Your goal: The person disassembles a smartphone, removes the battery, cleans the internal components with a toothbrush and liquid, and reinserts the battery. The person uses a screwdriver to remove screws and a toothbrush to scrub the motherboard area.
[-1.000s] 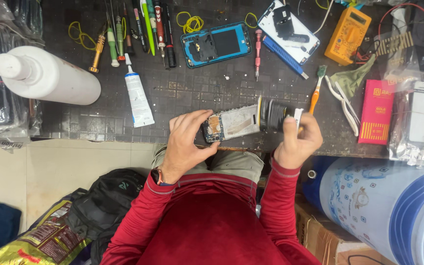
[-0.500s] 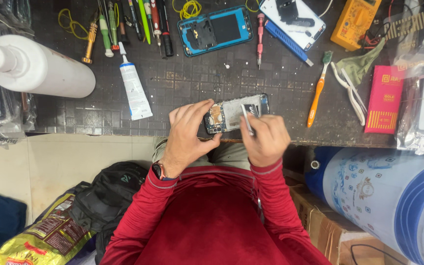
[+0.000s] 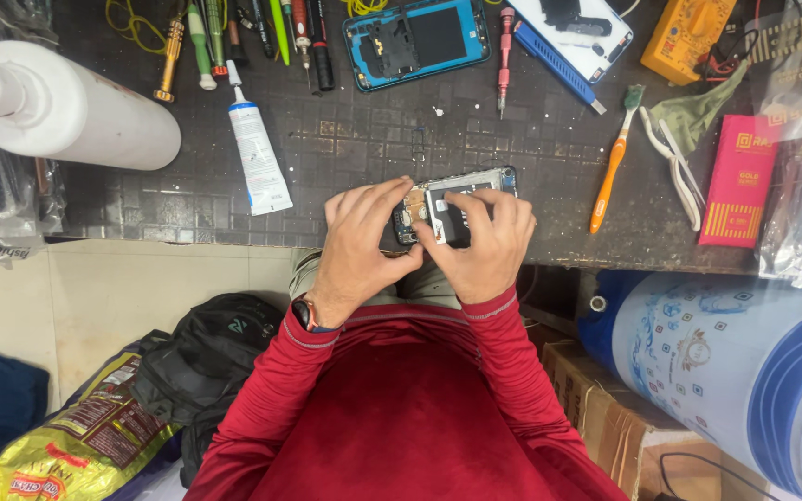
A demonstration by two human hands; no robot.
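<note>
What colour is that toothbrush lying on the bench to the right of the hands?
The toothbrush has an orange handle, seen best in the head view.

We see a blue phone frame [image 3: 417, 41], an orange toothbrush [image 3: 613, 165], red sleeves [image 3: 503, 353] — and a blue-patterned white barrel [image 3: 698, 343]

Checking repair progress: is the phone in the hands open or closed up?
Open: the phone has no back cover, its inner parts exposed.
</note>
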